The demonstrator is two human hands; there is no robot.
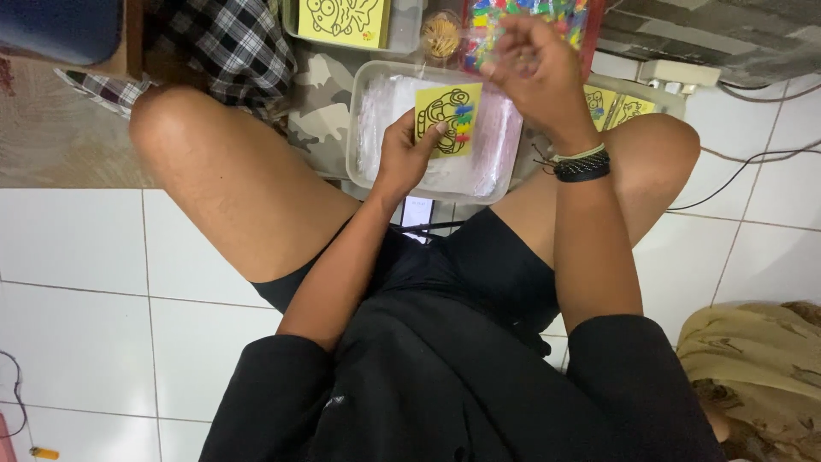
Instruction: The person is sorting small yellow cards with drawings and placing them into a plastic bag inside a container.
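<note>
The white tiled floor (103,257) fills the lower left of the frame; the person's black clothing hides the middle. At upper centre, a clear rectangular plastic tub (368,128) holds clear plastic sleeves, half covered by the hands. The left hand (402,154) closes its grip, thumb on top, on a small yellow square card with a black line drawing and coloured pegs (446,120), held over the tub. The right hand (530,64) is curled above it; what its fingertips pinch is too blurred to tell. A tray of bright beads (564,17) is cut off at the top edge.
</note>
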